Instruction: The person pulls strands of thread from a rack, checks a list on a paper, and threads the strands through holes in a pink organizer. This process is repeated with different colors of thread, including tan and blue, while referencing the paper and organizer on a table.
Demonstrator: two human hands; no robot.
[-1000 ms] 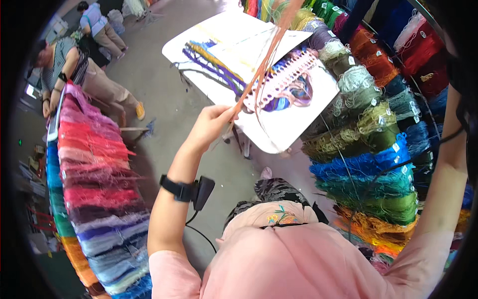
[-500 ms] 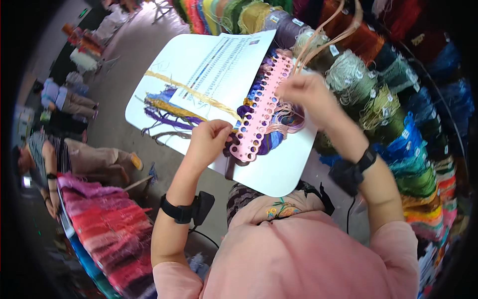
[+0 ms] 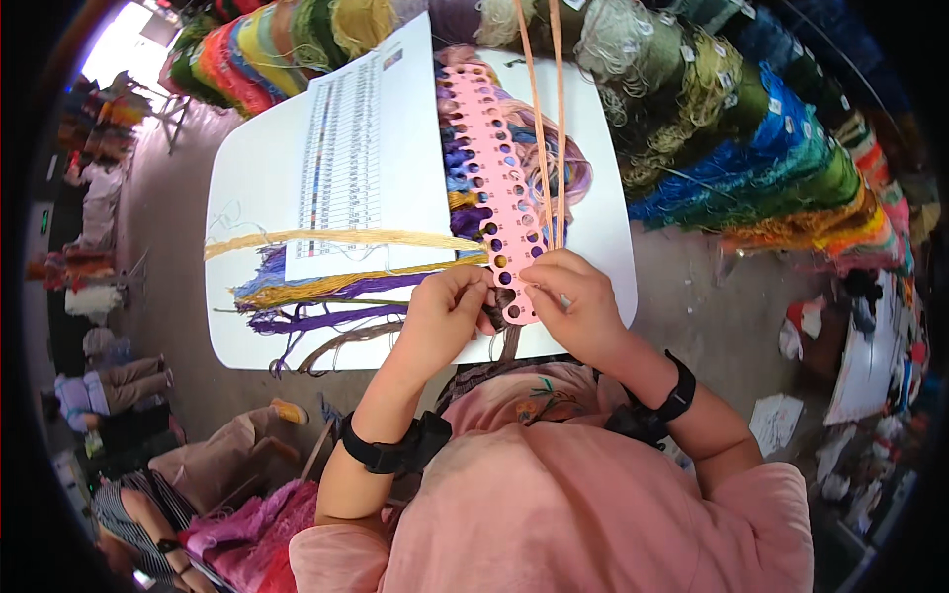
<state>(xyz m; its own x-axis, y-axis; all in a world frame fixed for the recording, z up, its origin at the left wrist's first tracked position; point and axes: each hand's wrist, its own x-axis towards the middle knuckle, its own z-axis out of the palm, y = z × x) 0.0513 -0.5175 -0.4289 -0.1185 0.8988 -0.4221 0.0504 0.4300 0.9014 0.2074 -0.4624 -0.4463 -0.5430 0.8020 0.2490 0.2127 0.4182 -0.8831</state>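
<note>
Surface: a white rounded surface [image 3: 257, 188] carries the work; its near edge runs just under both hands, and its left part is bare.
Open room: grey floor [image 3: 178, 395] lies open off the left edge; skeins of yarn [image 3: 732, 148] crowd the far and right sides.
Thread organizer: a long pink punched card [image 3: 494, 188] lies from the far edge to the near edge, purple and yellow threads hanging from its holes to the left.
Peach strands: two thin peach strands [image 3: 539, 119] run taut from the top down to the card's near end.
Left hand: the left hand [image 3: 450, 311] is clenched on the card's near end.
Right hand: the right hand [image 3: 568, 301] pinches the strands' lower ends at the card.
Chart: a printed paper chart [image 3: 366, 158] lies left of the card.
</note>
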